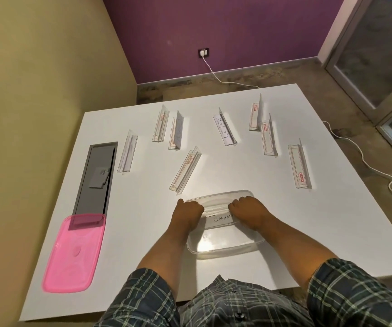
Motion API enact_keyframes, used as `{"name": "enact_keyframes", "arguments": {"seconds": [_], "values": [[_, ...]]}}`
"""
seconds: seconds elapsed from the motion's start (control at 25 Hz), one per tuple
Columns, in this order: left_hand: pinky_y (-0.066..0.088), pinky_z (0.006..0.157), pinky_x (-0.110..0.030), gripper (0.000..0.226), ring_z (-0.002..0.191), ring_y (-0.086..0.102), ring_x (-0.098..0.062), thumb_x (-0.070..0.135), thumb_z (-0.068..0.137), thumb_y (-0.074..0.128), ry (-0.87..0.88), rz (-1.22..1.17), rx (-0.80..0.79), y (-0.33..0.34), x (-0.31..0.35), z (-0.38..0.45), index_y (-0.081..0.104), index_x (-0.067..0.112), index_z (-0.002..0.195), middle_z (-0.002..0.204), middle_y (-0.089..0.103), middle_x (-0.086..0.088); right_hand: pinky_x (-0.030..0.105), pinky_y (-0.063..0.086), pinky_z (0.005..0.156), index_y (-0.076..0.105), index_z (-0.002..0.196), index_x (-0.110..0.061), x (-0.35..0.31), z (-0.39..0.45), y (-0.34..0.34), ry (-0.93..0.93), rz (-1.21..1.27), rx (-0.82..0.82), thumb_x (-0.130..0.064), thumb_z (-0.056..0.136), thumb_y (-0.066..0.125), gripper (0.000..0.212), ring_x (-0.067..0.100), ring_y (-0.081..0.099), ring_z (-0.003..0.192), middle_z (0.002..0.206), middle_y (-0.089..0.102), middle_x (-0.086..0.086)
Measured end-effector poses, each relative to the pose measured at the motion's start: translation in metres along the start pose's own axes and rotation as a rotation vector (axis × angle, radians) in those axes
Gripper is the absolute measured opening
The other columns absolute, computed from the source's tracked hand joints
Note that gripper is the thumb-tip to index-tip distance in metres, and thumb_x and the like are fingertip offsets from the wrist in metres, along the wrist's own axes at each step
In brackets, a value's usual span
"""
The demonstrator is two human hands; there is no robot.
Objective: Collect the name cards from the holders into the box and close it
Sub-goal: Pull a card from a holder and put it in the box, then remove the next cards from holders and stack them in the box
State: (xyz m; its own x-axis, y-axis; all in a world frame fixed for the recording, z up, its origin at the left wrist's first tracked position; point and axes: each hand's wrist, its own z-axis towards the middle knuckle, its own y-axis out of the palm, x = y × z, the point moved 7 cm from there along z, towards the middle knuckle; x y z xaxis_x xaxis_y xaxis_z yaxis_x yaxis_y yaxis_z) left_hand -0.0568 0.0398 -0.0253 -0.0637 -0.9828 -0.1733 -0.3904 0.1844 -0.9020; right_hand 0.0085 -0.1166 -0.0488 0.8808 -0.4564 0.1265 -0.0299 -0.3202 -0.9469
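My left hand [189, 211] and my right hand [246, 208] each grip one end of a clear name-card holder [216, 205], held just above the far part of the clear plastic box [225, 246]. A white card reading "ELEPHANT" [221, 219] shows right below the holder, between my hands; whether it is still in the holder I cannot tell. The pink lid [74, 253] lies flat at the table's near left. Several other clear holders stand farther back, one with a "PETER" card [225, 129] and one with a handwritten card [178, 131].
A grey recessed cable tray [96, 178] runs along the table's left side, its near end under the pink lid. A white cable [364, 159] trails on the floor to the right. The white table [331, 220] ends just in front of my body.
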Motion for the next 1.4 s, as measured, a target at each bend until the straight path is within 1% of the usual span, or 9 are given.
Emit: {"name": "enact_keyframes", "arguments": {"seconds": [0.44,0.56,0.72,0.8,0.92,1.04,1.2,1.28,1.4], "values": [[0.036,0.086,-0.036,0.025,0.098,0.063,-0.028,-0.001,0.085,0.053,-0.004,-0.059,-0.032,0.001,-0.002,0.001,0.064,0.016,0.101,0.103,0.064,-0.004,0.028,0.030,0.042,0.063,0.064,-0.013,0.002,0.009,0.009,0.006,-0.026,0.005,-0.012,0.041,0.087,0.034,0.025,0.052,0.041,0.057,0.055,0.004],[0.032,0.101,-0.043,0.025,0.088,0.063,-0.028,-0.002,0.082,0.053,-0.008,-0.028,0.000,-0.004,0.000,0.000,0.066,0.015,0.095,0.093,0.065,-0.003,0.029,0.021,0.042,0.061,0.072,-0.012,0.000,0.008,0.000,0.014,-0.010,0.108,-0.015,0.053,0.086,0.031,0.026,0.050,0.044,0.064,0.054,0.006],[0.019,0.110,-0.051,0.014,0.085,0.059,-0.029,0.011,0.080,0.057,0.007,-0.007,0.088,-0.009,0.002,-0.002,0.068,0.015,0.088,0.083,0.065,-0.003,0.033,0.034,0.042,0.056,0.093,-0.014,-0.008,0.004,-0.020,-0.041,0.045,0.322,-0.028,0.087,0.065,0.018,0.029,0.055,0.062,0.084,0.056,0.009],[0.019,0.105,-0.049,0.009,0.083,0.059,-0.028,0.017,0.078,0.060,0.009,-0.051,0.143,-0.008,0.000,-0.003,0.068,0.015,0.082,0.078,0.064,-0.003,0.033,0.035,0.043,0.052,0.093,-0.016,-0.010,0.003,-0.027,-0.086,0.072,0.379,-0.030,0.091,0.054,0.015,0.029,0.055,0.062,0.085,0.056,0.008],[0.027,0.091,-0.045,0.014,0.072,0.062,-0.027,0.026,0.081,0.057,-0.001,-0.129,0.350,-0.021,-0.009,-0.006,0.065,0.017,0.073,0.071,0.063,0.000,0.032,0.037,0.041,0.052,0.091,-0.019,-0.011,0.004,-0.031,-0.163,0.121,0.401,-0.033,0.089,0.061,0.017,0.027,0.056,0.059,0.082,0.056,0.003],[0.033,0.083,-0.043,0.019,0.069,0.059,-0.025,0.028,0.089,0.050,-0.162,-0.237,0.542,-0.041,-0.040,-0.009,0.061,0.020,0.075,0.072,0.062,0.002,0.033,0.042,0.041,0.057,0.091,-0.019,-0.005,0.014,-0.051,-0.167,0.172,0.472,-0.037,0.094,0.056,0.019,0.026,0.058,0.059,0.083,0.057,0.001],[0.037,0.077,-0.040,0.011,0.076,0.061,-0.027,0.022,0.088,0.051,-0.409,-0.387,0.409,-0.027,-0.095,0.007,0.061,0.018,0.087,0.085,0.063,-0.001,0.032,0.045,0.047,0.062,0.096,-0.022,0.021,0.045,-0.094,0.076,0.307,0.561,-0.038,0.098,0.052,0.019,0.023,0.062,0.068,0.088,0.059,-0.002],[0.043,0.080,-0.040,0.018,0.090,0.063,-0.030,0.024,0.088,0.054,-0.456,-0.466,0.290,-0.009,-0.112,0.017,0.060,0.015,0.102,0.101,0.062,-0.005,0.035,0.050,0.061,0.061,0.112,-0.023,0.034,0.071,-0.099,0.212,0.418,0.468,-0.038,0.096,0.056,0.023,0.023,0.064,0.086,0.104,0.061,-0.002],[0.045,0.088,-0.041,0.031,0.107,0.060,-0.033,0.026,0.094,0.051,-0.505,-0.657,0.182,0.015,-0.125,0.025,0.056,0.012,0.121,0.118,0.059,-0.009,0.041,0.049,0.089,0.049,0.139,-0.021,0.045,0.110,-0.091,0.307,0.573,0.227,-0.033,0.094,0.057,0.048,0.026,0.057,0.117,0.133,0.056,0.003]]}}
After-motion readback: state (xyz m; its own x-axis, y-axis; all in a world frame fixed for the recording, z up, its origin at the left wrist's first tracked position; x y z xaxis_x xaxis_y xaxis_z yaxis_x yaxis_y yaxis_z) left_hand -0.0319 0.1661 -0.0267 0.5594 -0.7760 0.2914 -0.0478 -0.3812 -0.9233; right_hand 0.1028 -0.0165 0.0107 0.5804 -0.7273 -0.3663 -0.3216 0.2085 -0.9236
